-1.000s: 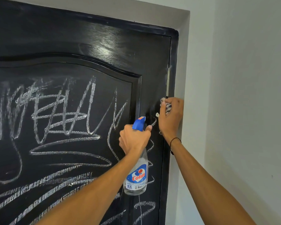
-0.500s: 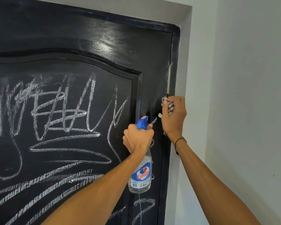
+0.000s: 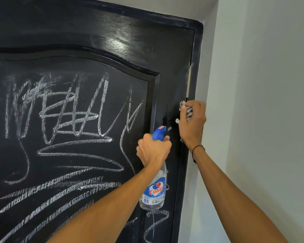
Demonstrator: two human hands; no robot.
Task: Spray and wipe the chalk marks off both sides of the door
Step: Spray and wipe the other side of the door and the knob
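— What are your hands doing?

— My left hand (image 3: 154, 151) is curled tight round the neck of the spray bottle (image 3: 155, 188), one finger up by its blue trigger head (image 3: 159, 133), the nozzle facing the door. My right hand (image 3: 193, 122) is closed round a bunched striped cloth (image 3: 188, 111) and pushes it against the door's right stile.

— Take me across, left to right.

— The black door (image 3: 123, 41) fills the left and middle. Its raised panel carries the chalk marks (image 3: 68, 120): a dense scribble at about ten o'clock from my left hand, long sweeping strokes from eight to seven o'clock. The bottle hangs down from my fist at six o'clock, clear, with a blue and red label. A small loop of chalk (image 3: 156, 218) sits just under it.

— And further right?

— At one o'clock from the bottle the cloth touches a wet, shiny patch (image 3: 167, 118) of the stile. At twelve o'clock from my right hand is the metal hinge (image 3: 189, 81), then the black frame (image 3: 198, 58). A thin black band (image 3: 197, 149) circles my right wrist. Beyond it, at three o'clock, stands the pale wall (image 3: 270, 102).
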